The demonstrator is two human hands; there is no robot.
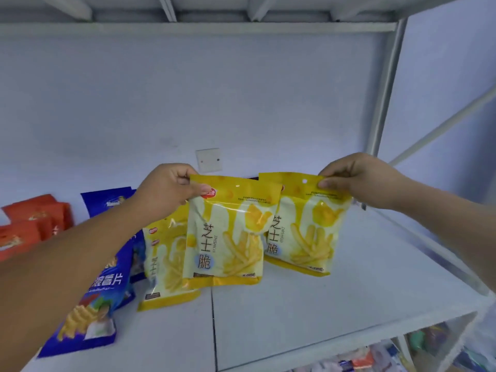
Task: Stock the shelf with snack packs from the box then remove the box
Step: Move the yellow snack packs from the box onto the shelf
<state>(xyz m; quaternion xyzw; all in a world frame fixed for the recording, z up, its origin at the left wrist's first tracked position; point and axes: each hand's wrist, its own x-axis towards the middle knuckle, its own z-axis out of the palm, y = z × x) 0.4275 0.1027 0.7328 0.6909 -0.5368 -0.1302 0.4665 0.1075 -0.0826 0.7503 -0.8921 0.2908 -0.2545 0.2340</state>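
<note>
Over a white shelf (pixel 322 304), left hand (pixel 166 191) pinching one yellow snack pack (pixel 228 232), right hand (pixel 357 178) pinching another yellow pack (pixel 308 226), blue packs (pixel 102 291) alongside

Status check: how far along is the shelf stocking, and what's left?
Done: a yellow pack leans on the shelf, beside blue packs and red packs. In hand: the left hand pinches a second yellow pack by its top, the right hand a third yellow pack, both upright over the shelf, not released. Left: place these two, then any remaining stock and the box, which is out of view.
</note>
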